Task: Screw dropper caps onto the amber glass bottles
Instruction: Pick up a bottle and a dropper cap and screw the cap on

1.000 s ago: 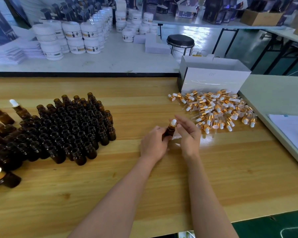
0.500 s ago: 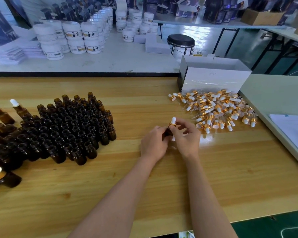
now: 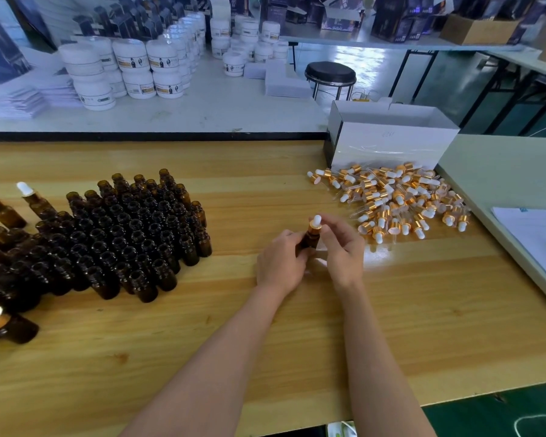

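My left hand (image 3: 281,263) grips an amber glass bottle (image 3: 309,240) at the middle of the wooden table (image 3: 297,342). A dropper cap (image 3: 315,223) with a gold collar and white bulb sits on the bottle's neck, and my right hand (image 3: 341,247) pinches that collar with thumb and fingers. Several open amber bottles (image 3: 123,234) stand packed together to the left. A loose heap of dropper caps (image 3: 394,200) lies to the right. Capped bottles (image 3: 0,209) stand and lie at the far left edge.
A white open box (image 3: 391,143) stands behind the cap heap. A grey side table (image 3: 501,184) with white sheets (image 3: 536,234) borders the right. White jars (image 3: 133,70) and a black stool (image 3: 330,75) stand on and by the bench behind.
My right hand closed in from beside the cap onto its collar and has shifted its fingers round it. My left hand keeps hold of the bottle in the same place.
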